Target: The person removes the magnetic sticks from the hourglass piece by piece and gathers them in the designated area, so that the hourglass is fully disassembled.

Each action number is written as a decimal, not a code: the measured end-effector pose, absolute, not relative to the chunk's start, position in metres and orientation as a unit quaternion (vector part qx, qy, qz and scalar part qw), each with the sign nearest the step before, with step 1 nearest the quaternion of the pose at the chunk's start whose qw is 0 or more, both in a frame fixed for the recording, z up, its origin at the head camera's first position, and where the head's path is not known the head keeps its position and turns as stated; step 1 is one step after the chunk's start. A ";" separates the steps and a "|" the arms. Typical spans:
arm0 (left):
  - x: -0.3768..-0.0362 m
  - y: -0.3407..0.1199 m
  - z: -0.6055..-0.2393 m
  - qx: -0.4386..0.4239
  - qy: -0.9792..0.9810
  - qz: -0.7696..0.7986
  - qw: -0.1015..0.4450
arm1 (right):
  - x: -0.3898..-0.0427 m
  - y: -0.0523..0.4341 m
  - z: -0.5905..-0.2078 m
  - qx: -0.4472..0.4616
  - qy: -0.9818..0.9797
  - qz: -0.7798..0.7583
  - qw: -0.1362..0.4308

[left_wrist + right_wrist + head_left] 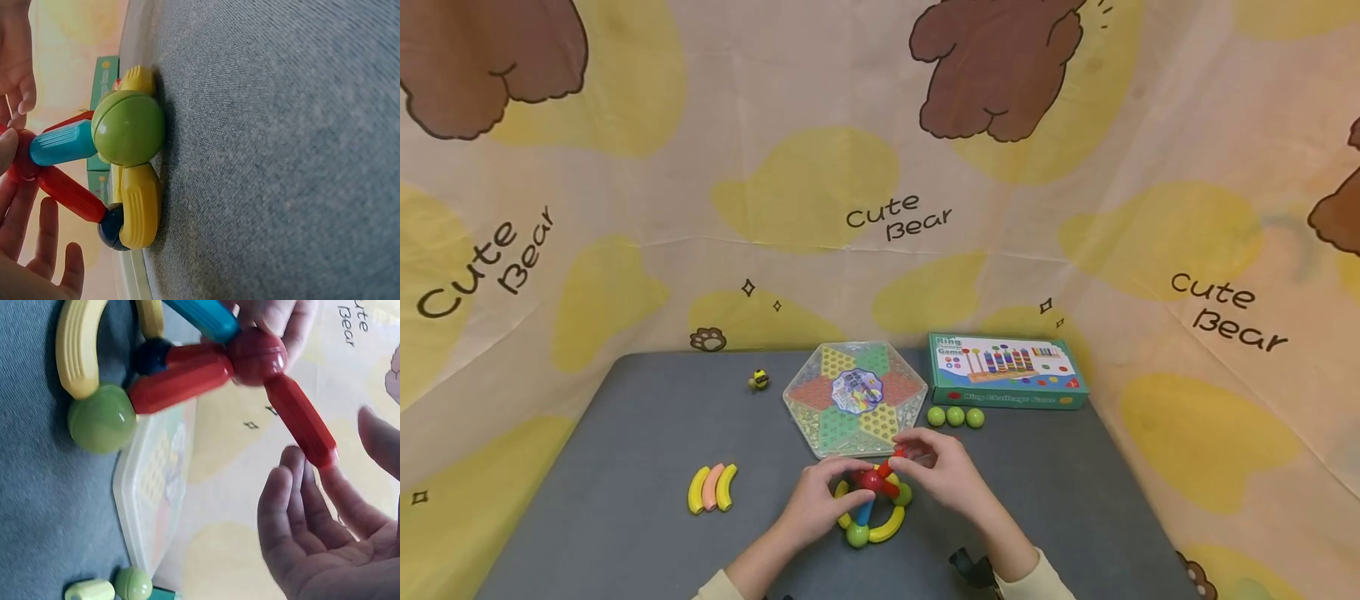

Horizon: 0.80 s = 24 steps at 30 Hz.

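Observation:
Between thumb and fingers, my left hand (820, 502) pinches a red ball (870, 481) at the top of a toy frame of rods and balls. A blue rod (62, 142) and red rods (181, 381) slope down from this ball. They meet a base of curved yellow sticks (887, 527), green balls (857, 535) and a dark blue ball (111, 226) on the table. Another red rod (303, 419) juts up and outward from the red ball. At its free end are the fingertips of my right hand (331, 544), fingers loosely extended, the thumb apart from the rod.
Behind the frame lies a hexagonal game board (797, 400), with a green Ring Challenge Game box (1009, 373) to its right. Three green balls (955, 416) line up before the box. Curved yellow and pink sticks (711, 488) lie at left; a small yellow-black toy (760, 379) sits farther back.

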<state>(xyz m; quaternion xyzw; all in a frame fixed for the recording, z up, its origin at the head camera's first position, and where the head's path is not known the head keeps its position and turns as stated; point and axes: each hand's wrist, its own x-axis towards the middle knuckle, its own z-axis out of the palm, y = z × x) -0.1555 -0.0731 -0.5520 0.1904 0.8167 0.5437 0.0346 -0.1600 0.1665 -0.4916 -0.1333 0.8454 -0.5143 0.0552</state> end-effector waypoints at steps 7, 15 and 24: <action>-0.154 -0.072 -0.554 0.202 0.808 0.553 0.025 | -0.161 0.163 -0.496 -0.131 0.834 -0.528 0.090; -0.157 -0.071 -0.553 0.205 0.822 0.531 0.005 | -0.164 0.161 -0.502 -0.093 0.823 -0.554 0.084; -0.161 -0.068 -0.548 0.209 0.834 0.511 0.013 | -0.169 0.164 -0.505 0.041 0.784 -0.618 0.031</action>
